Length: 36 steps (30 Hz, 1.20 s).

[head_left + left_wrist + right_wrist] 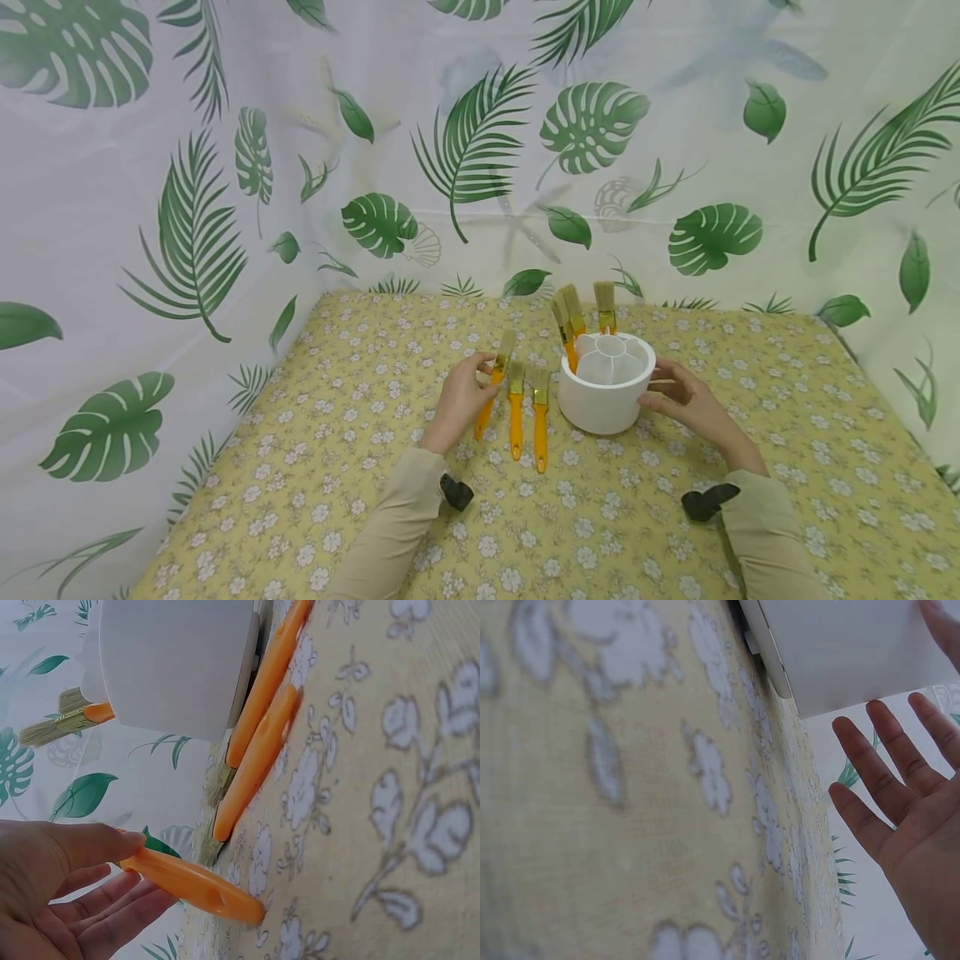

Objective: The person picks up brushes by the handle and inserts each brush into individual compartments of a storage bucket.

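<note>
My left hand [461, 398] pinches a paintbrush [199, 889] with an orange handle between thumb and fingers. Its bristles point up and away, and its handle end is close to the cloth. Two similar paintbrushes, one nearer [516, 425] and one farther right [541, 433], lie side by side on the cloth. To their right stands a round white divided holder [600, 408]. Three paintbrushes [606, 310] stand bristles up in its back and left compartments. My right hand [690, 408] is at the holder's right side, fingers extended; in the right wrist view nothing is gripped.
A yellow flowered cloth [300, 500] covers the table. Behind and to the left hangs a white curtain [480, 250] with green leaf prints, meeting the table's far edge just beyond the holder. Black straps with small devices [705, 504] are on both wrists.
</note>
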Motion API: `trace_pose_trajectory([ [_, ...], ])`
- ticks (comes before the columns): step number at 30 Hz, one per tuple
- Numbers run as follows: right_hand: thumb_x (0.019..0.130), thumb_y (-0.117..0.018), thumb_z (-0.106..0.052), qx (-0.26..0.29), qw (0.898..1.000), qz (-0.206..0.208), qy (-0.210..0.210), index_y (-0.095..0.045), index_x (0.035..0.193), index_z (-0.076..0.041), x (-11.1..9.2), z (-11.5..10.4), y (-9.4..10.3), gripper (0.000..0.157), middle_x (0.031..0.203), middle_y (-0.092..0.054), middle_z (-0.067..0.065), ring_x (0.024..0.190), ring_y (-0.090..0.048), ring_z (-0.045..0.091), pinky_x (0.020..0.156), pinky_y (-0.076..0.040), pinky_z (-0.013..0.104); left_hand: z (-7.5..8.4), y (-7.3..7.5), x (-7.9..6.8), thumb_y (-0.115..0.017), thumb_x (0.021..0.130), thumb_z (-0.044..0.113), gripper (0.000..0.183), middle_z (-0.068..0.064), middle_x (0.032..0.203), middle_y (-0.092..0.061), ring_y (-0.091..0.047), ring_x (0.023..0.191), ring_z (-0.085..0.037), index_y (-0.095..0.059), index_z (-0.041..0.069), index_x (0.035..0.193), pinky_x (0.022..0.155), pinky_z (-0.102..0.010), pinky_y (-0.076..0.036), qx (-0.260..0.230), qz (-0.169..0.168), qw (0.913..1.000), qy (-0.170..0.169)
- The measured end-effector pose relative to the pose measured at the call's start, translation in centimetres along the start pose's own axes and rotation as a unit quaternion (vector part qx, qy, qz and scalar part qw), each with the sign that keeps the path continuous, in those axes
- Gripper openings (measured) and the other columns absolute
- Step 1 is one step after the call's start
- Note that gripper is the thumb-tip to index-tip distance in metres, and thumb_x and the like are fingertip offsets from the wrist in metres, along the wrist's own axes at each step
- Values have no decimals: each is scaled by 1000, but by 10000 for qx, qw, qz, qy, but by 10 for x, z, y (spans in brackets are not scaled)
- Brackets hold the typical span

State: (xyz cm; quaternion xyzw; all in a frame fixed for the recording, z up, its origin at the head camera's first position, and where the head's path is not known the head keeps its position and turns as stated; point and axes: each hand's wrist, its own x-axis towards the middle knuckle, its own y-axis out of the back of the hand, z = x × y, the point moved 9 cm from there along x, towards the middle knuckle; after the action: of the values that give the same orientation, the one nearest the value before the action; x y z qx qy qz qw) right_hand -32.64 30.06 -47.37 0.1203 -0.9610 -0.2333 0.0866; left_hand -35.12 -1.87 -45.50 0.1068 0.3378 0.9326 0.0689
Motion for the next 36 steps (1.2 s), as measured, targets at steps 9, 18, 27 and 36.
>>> trace_pose_trajectory([
  [9,91,-61,-20,118,9999,-97,37,-29,145,-13,-1,-1,-1,64,137,-39,17,123,-41,42,88,-50,47,3,0,2,-67,86,12,46,-10,108,-61,-65,80,-19,-53,12,129,60,-23,-53,96,50,9999,-122],
  [18,90,-62,-19,195,9997,-145,80,-29,144,-12,0,-3,-2,63,142,-34,18,126,-38,44,91,-47,52,10,3,3,-67,86,14,46,-9,111,-60,-66,80,-19,-53,14,130,60,-21,-53,32,100,9996,-260],
  [27,90,-62,-19,326,9993,-156,-18,-24,147,-14,0,-1,-5,69,144,-31,18,128,-36,44,92,-46,54,14,7,3,-67,86,11,46,-9,111,-59,-65,79,-19,-53,11,130,58,-22,-53,-128,215,9988,-415],
  [36,90,-63,-19,328,9993,-168,33,-25,147,-14,1,-1,-5,68,144,-32,18,128,-36,44,93,-45,55,19,9,5,-67,86,12,47,-8,112,-59,-65,80,-18,-53,14,130,58,-19,-53,-98,315,9983,-490],
])
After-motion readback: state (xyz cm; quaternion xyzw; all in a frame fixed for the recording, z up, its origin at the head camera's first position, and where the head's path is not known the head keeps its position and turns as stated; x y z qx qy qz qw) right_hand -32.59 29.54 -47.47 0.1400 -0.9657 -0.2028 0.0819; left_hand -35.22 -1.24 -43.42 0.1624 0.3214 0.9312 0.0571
